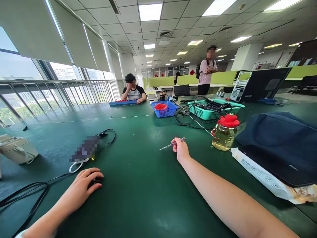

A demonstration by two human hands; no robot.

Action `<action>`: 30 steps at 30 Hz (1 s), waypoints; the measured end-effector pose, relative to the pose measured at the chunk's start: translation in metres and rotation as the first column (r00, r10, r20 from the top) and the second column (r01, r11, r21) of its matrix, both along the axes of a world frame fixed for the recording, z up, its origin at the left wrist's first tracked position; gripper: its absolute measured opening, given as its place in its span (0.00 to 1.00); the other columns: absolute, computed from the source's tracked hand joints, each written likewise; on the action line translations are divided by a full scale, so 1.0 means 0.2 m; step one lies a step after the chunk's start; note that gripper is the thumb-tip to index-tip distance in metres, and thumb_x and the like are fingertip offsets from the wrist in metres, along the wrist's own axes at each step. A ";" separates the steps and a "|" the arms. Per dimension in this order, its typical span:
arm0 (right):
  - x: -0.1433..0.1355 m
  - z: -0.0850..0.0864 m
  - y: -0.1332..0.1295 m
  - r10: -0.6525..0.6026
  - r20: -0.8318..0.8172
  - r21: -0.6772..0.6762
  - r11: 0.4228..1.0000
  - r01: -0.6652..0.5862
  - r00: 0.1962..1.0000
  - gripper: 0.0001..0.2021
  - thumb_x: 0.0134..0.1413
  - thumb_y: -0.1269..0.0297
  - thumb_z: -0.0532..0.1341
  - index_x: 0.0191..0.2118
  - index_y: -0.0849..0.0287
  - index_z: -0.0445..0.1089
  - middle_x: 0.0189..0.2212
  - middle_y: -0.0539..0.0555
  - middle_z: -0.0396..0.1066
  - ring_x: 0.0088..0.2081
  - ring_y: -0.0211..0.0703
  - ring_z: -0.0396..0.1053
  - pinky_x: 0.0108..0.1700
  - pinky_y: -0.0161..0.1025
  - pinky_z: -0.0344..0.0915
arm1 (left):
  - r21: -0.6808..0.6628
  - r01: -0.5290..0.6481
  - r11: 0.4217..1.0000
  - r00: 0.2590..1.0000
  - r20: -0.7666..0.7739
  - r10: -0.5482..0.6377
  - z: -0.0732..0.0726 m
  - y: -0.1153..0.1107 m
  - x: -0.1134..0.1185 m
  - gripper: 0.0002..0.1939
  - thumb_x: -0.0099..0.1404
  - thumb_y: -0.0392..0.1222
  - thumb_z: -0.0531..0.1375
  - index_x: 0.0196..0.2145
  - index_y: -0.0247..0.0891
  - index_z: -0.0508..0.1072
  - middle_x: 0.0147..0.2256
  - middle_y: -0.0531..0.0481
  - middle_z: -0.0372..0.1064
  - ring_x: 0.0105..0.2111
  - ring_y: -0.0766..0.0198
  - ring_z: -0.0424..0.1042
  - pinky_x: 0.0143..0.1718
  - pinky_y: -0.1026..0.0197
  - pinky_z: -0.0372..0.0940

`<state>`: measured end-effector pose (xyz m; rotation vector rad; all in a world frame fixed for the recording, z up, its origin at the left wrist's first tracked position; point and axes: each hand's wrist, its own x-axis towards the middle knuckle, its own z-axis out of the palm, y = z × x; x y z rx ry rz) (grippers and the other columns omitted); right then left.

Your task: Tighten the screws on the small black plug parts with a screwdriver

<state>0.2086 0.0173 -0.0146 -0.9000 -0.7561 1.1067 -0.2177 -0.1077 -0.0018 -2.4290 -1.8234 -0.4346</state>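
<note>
My right hand is closed round the handle of a slim screwdriver, its thin metal shaft pointing left just over the green tabletop. At the lower left, my left hand curls over a small black object. The fingers hide most of it, so its kind cannot be made out. Beyond that hand lies a phone-like dark slab, blurred out, with a white loop at its near end and a short black cable at its far end.
On the right stand a red-lidded bottle, a wipes pack under a black phone, and a navy bag. Farther back are a blue basket and a green basket of cables. A person sits opposite; another stands behind.
</note>
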 end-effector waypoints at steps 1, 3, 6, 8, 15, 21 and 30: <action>0.00 0.00 0.00 0.003 0.001 0.000 1.000 -0.003 1.000 0.14 0.45 0.55 0.63 0.18 0.57 0.66 0.10 0.44 0.53 0.14 0.31 0.49 0.16 0.32 0.48 | 0.011 -0.029 1.000 1.000 -0.004 0.029 -0.01 -0.01 -0.07 0.21 0.61 0.62 0.56 0.41 0.48 0.78 0.49 0.46 0.73 0.49 0.50 0.72 0.53 0.47 0.67; 0.00 0.00 0.00 0.008 0.003 0.002 1.000 -0.008 1.000 0.14 0.44 0.55 0.63 0.18 0.57 0.66 0.10 0.44 0.53 0.14 0.30 0.49 0.16 0.32 0.48 | 0.014 -0.068 0.998 0.998 0.003 0.068 -0.03 -0.01 -0.17 0.23 0.60 0.65 0.55 0.42 0.48 0.78 0.49 0.46 0.73 0.49 0.49 0.72 0.52 0.47 0.68; 0.00 0.01 -0.01 0.014 0.006 0.007 1.000 -0.014 1.000 0.15 0.44 0.54 0.64 0.18 0.58 0.66 0.11 0.44 0.53 0.15 0.30 0.49 0.16 0.31 0.48 | -0.010 -0.078 0.997 0.997 0.022 0.078 -0.03 -0.02 -0.25 0.26 0.60 0.67 0.53 0.42 0.47 0.78 0.50 0.45 0.74 0.50 0.49 0.72 0.53 0.46 0.67; 0.00 0.01 -0.01 0.017 0.007 0.009 1.000 -0.017 1.000 0.15 0.44 0.54 0.64 0.18 0.58 0.66 0.11 0.44 0.53 0.15 0.30 0.49 0.16 0.31 0.48 | -0.002 -0.076 0.997 0.997 0.027 0.076 -0.02 -0.01 -0.26 0.27 0.60 0.68 0.53 0.41 0.47 0.78 0.50 0.45 0.74 0.52 0.48 0.71 0.54 0.46 0.66; 0.00 0.00 -0.01 0.015 0.009 0.015 1.000 -0.015 1.000 0.15 0.45 0.53 0.64 0.18 0.57 0.65 0.11 0.44 0.53 0.14 0.31 0.50 0.15 0.32 0.48 | 0.012 -0.225 0.974 0.972 0.075 0.224 0.11 -0.05 -0.17 0.21 0.60 0.59 0.54 0.43 0.46 0.76 0.46 0.48 0.76 0.52 0.51 0.70 0.55 0.49 0.64; 0.00 -0.01 0.00 0.014 0.021 0.017 1.000 -0.014 1.000 0.16 0.46 0.53 0.63 0.18 0.57 0.64 0.10 0.44 0.53 0.14 0.31 0.50 0.15 0.33 0.49 | 0.098 -0.367 0.925 0.909 0.250 0.335 0.25 -0.10 -0.12 0.24 0.59 0.61 0.51 0.43 0.45 0.75 0.49 0.51 0.74 0.47 0.54 0.73 0.49 0.55 0.69; 0.00 -0.01 0.00 0.016 0.016 0.012 1.000 -0.017 1.000 0.15 0.44 0.54 0.64 0.19 0.58 0.66 0.11 0.44 0.54 0.14 0.30 0.50 0.16 0.32 0.49 | -0.052 -0.419 0.906 0.830 0.382 0.406 0.28 -0.12 -0.12 0.32 0.54 0.68 0.51 0.42 0.42 0.77 0.49 0.48 0.75 0.50 0.52 0.72 0.58 0.47 0.63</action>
